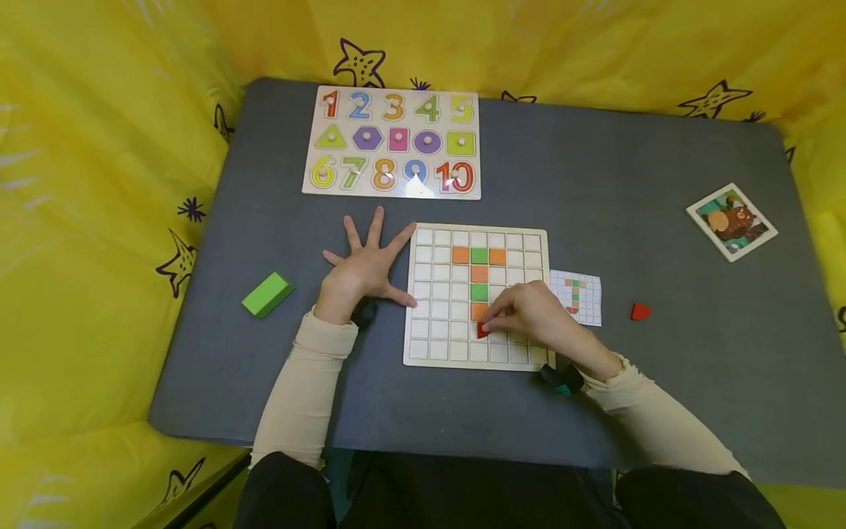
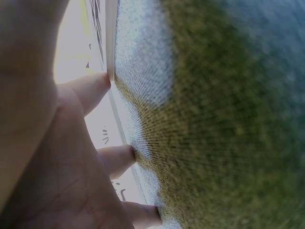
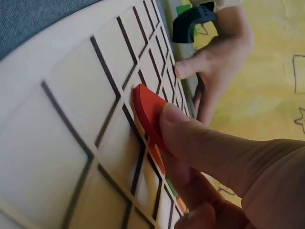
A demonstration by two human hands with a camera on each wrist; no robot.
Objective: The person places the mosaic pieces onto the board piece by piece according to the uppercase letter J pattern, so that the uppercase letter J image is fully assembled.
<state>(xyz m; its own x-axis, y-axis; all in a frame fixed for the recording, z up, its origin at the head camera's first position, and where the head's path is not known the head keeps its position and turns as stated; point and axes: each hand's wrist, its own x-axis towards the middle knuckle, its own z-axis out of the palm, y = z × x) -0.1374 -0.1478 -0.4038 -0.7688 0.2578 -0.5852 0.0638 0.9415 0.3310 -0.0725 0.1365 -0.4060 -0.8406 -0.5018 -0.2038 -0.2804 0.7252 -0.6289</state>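
Note:
A wooden grid board [image 1: 432, 353] lies in the middle of the table. Orange and green square tiles [image 1: 479, 292] fill a short row near its top and a column below. My right hand [image 1: 532, 312] pinches a red tile [image 3: 151, 107] with one rounded side between thumb and fingers, just under the lowest orange square. Whether the tile is seated in a cell cannot be told. My left hand [image 1: 363, 272] is spread on the table, its thumb and index fingertip touching the board's left edge. To the board's right lies a pattern card [image 1: 588, 301], partly covered by the board or hand.
Another red tile [image 1: 640, 311] lies right of the card. A green block [image 1: 267, 294] sits at the left. Behind the board is a number and shape peg puzzle [image 1: 391, 192]. A bear picture tile [image 1: 731, 222] rests at the far right. Yellow cloth [image 1: 86, 294] surrounds the table.

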